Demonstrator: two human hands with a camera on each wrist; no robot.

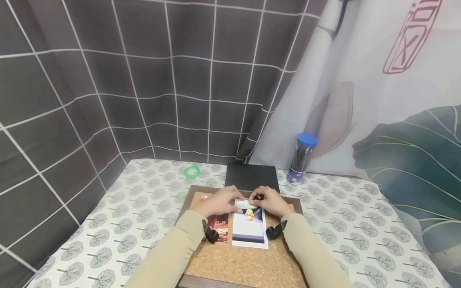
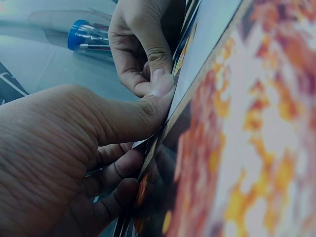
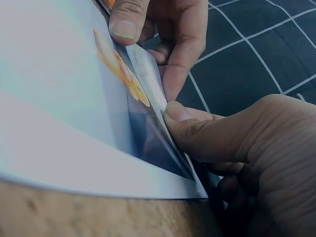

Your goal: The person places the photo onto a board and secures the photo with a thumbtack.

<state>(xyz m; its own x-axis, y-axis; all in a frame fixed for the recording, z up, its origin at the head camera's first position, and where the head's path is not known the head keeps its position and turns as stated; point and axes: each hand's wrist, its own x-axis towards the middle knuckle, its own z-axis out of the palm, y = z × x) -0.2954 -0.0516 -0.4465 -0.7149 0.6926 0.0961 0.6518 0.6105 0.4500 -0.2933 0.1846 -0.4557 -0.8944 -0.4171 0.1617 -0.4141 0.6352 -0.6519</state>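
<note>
A white-bordered photo print (image 1: pixel 249 230) with a small yellow figure on it lies upright on a cork board (image 1: pixel 212 260). My left hand (image 1: pixel 221 201) grips its top edge near the left corner, thumb on the front face (image 3: pixel 118 84). At the same edge, further right, my right hand (image 1: pixel 271 201) pinches the print between thumb and fingers. The thumbs are close together in the left wrist view (image 2: pixel 163 81). Along the top, the print's glossy edge looks slightly lifted in the right wrist view. Some fingertips are hidden behind the edge.
A reddish-orange picture (image 1: pixel 220 230) lies on the board left of the print, partly under my left arm. Behind the board's brown frame (image 1: pixel 191 197) sits a black flat box (image 1: pixel 252 176). A green tape ring (image 1: pixel 192 172) and a blue-lidded pencil tub (image 1: pixel 302 158) stand further back.
</note>
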